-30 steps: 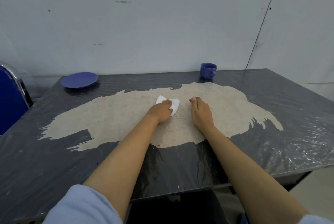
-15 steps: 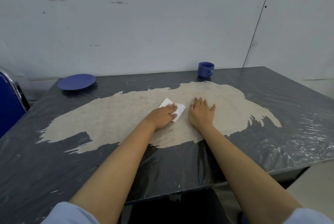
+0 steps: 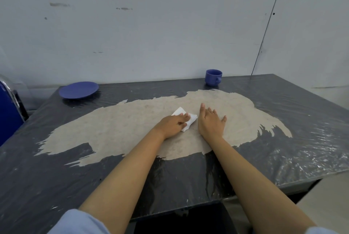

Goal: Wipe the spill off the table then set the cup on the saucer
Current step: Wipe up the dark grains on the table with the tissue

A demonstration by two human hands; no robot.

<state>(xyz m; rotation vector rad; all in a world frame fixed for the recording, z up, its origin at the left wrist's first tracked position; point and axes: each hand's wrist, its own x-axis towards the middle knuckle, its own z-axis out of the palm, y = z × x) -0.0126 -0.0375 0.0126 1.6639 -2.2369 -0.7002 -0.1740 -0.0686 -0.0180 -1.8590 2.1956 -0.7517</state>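
Observation:
My left hand (image 3: 172, 125) presses a folded white tissue (image 3: 188, 120) flat onto the middle of the table (image 3: 56, 177), its fingers lying over the tissue. My right hand (image 3: 210, 123) rests flat beside it on the right, palm down, fingers spread, holding nothing. A blue cup (image 3: 213, 77) stands upright at the table's far edge, right of centre. The blue saucer (image 3: 78, 89) lies at the far left corner, well apart from the cup. No dark spots of spill show beside the tissue.
The dark tabletop is wrapped in wrinkled clear plastic, with a large worn beige patch (image 3: 113, 130) across its middle. A blue chair (image 3: 9, 113) stands at the left edge. A pale wall runs right behind the table.
The left hand slid the tissue a little to the right and nearer. The right hand went from a loose fist to flat with spread fingers. Small dark spots beside the tissue are gone.

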